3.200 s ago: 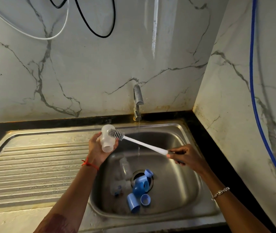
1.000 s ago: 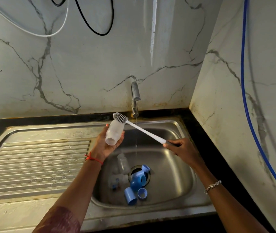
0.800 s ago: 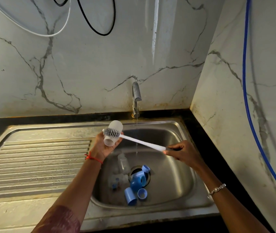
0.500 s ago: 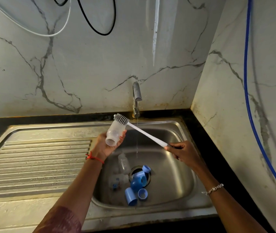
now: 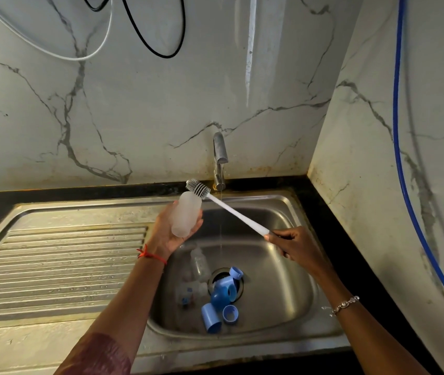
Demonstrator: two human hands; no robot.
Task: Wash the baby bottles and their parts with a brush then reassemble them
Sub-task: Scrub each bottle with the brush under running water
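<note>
- While its fingers curl round a frosted bottle (image 5: 185, 216), the left hand (image 5: 165, 235) holds it tilted above the left side of the sink (image 5: 306, 212).
- Clear bottles (image 5: 199, 263) and blue parts (image 5: 222, 296) lie on the sink bottom.
- The brush (image 5: 233, 210) touches the bottle's upper end with its bristle head.
- The right hand (image 5: 295, 247) grips the end of the brush handle, fingers closed round it.

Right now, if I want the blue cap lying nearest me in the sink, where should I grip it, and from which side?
I would grip the cap by its round wall, from above, pinching across it. It lies on its side, open end toward you, so the wall faces up. A blue ring lies close at its right.
</note>
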